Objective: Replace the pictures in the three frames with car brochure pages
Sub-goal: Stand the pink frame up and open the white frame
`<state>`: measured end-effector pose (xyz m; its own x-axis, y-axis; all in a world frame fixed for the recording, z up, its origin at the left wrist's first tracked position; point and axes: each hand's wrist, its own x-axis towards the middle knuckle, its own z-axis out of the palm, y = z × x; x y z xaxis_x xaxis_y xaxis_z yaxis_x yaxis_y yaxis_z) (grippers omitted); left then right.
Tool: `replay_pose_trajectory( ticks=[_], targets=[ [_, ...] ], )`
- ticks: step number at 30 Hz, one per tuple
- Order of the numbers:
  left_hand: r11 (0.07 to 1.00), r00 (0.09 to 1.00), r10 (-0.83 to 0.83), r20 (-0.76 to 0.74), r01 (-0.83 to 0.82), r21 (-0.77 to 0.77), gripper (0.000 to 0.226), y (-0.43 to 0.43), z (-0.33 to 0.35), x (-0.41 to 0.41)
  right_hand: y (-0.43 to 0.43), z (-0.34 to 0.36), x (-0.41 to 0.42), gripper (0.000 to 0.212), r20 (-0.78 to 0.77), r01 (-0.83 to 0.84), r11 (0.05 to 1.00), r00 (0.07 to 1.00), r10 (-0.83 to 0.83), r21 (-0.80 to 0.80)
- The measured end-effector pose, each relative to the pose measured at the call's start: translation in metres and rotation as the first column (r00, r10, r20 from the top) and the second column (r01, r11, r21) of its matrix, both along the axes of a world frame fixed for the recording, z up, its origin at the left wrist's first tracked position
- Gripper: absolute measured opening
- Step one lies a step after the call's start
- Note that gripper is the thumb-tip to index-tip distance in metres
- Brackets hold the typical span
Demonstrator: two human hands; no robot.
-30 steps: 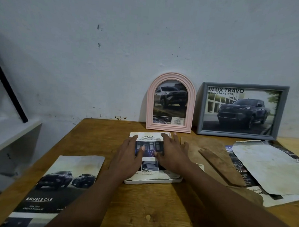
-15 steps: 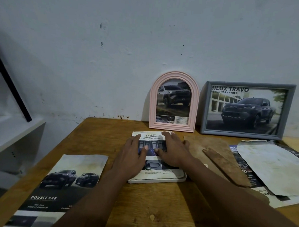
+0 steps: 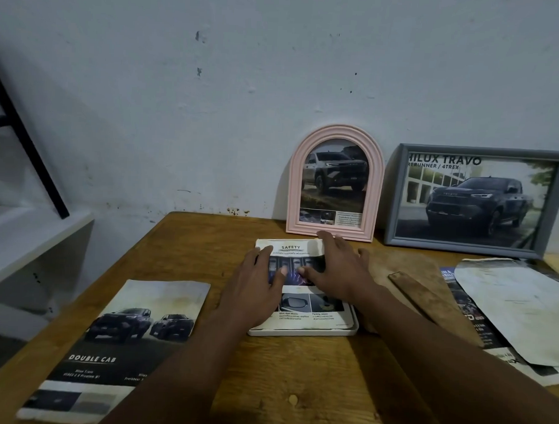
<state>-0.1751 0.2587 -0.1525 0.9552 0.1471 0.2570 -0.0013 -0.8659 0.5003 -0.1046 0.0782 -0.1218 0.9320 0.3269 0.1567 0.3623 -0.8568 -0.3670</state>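
Observation:
A white frame lies flat on the wooden table with a "SAFETY" brochure page laid in it. My left hand and my right hand press flat on the page with straight fingers, thumbs nearly meeting at its middle. Against the wall lean a pink arched frame and a grey rectangular frame, each showing a pickup truck page.
A "DOUBLE CAB" brochure page lies at the table's front left. A brown backing board with its stand lies right of the white frame, and loose papers lie further right. A white shelf stands left of the table.
Both hands stay pressed on the page; the right hand's fingers have slid a little toward its top right corner. The camera view shifted slightly.

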Motion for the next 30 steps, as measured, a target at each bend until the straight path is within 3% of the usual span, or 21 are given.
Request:
replay_pose_trajectory(
  ticks=[4, 8, 10, 16, 23, 26, 30],
  targets=[
    [1.000, 1.000, -0.005, 0.002, 0.005, -0.006, 0.062, 0.000, 0.001, 0.000, 0.006, 0.005, -0.009, 0.077, 0.086, -0.037, 0.995, 0.996, 0.029, 0.098],
    [1.000, 1.000, -0.010, 0.003, 0.010, -0.004, 0.062, 0.000, 0.002, -0.002, 0.012, 0.018, -0.018, 0.063, 0.107, -0.081, 0.900, 0.994, 0.038, 0.429],
    [1.000, 1.000, -0.021, 0.016, 0.021, 0.018, 0.061, 0.001, 0.002, -0.002, 0.010, 0.026, -0.019, 0.055, 0.127, -0.065, 0.851, 0.992, -0.002, 0.522],
    [0.997, 0.999, -0.003, 0.035, 0.000, 0.081, 0.061, 0.001, 0.004, -0.005, 0.005, 0.033, -0.016, 0.041, 0.227, -0.088, 0.876, 0.974, -0.025, 0.473],
    [1.000, 0.989, -0.018, 0.144, 0.018, -0.001, 0.064, 0.003, 0.009, -0.010, -0.004, 0.050, -0.007, 0.027, 0.235, -0.065, 0.734, 0.963, -0.131, 0.676],
    [0.997, 0.957, -0.041, 0.286, 0.056, -0.045, 0.064, 0.001, 0.020, -0.014, -0.008, 0.059, -0.004, 0.026, 0.221, -0.055, 0.667, 0.961, -0.167, 0.743],
    [0.989, 0.911, -0.137, 0.390, 0.147, 0.004, 0.066, -0.010, 0.039, -0.015, -0.018, 0.069, 0.000, 0.025, 0.175, -0.007, 0.598, 0.959, -0.222, 0.801]
  ],
)
